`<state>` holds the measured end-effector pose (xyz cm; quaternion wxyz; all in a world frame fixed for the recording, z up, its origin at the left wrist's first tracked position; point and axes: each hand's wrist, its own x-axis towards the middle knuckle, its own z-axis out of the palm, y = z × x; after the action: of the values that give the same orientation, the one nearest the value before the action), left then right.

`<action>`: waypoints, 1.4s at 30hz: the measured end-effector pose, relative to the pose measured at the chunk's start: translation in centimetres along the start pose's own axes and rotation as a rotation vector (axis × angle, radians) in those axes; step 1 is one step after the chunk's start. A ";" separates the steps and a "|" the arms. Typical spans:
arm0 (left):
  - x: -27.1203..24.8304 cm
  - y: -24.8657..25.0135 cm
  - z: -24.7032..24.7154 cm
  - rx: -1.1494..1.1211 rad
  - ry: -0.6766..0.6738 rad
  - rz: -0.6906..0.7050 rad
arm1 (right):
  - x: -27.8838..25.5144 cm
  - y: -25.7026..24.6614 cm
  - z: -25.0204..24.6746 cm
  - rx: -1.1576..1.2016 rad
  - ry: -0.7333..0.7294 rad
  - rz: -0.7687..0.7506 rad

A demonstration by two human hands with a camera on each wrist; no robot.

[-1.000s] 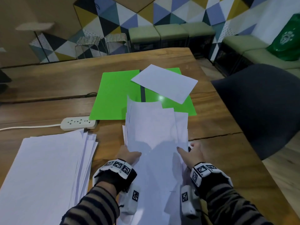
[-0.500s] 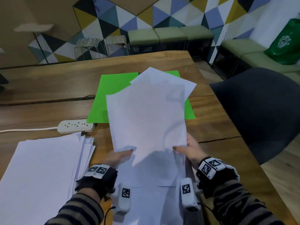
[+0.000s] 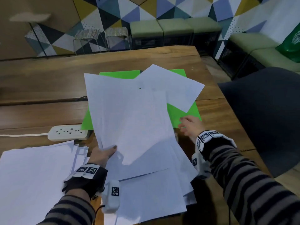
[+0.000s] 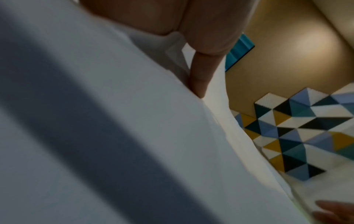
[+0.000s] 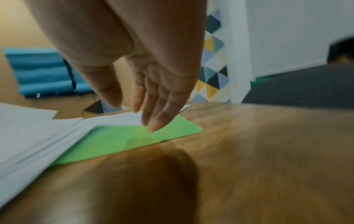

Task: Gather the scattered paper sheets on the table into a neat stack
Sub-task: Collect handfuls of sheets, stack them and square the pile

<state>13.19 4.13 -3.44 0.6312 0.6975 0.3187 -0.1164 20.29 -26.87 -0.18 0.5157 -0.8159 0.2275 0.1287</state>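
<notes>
Head view looks down over the table (image 3: 48, 82); wrist views, seemingly blurred, sit close along fingers.

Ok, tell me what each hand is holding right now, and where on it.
Left hand grips the lifted white sheets at their near-left corner. Right hand holds nothing.

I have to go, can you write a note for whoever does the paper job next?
Left hand: grips a bundle of white sheets, lifted off the table.
Right hand: open, holds nothing, fingers over the green sheet.
Done: a big stack lies at the left, edges somewhat fanned.
Left: a loose white sheet lies on the green sheet; more white sheets lie near the front edge under the bundle. Gather all onto one stack and square the edges.
</notes>
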 end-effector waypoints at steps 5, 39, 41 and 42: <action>2.2 -0.1 0.9 0.086 0.046 -0.001 | 4.8 -0.4 -2.3 -0.780 0.170 -0.248; -4.1 -3.7 0.9 0.086 -0.051 0.014 | -14.0 6.7 5.5 -0.926 -0.149 -0.319; -4.3 -4.1 0.8 0.090 -0.060 0.015 | -14.4 7.1 5.5 -1.081 -0.263 -0.344; -4.7 -4.2 0.8 0.098 -0.069 0.012 | -14.7 7.3 5.6 -1.127 -0.290 -0.378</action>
<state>7.31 2.02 -4.29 0.6078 0.7249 0.2863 -0.1521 4.08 -20.95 -1.79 0.0446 -0.9636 -0.0969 0.2452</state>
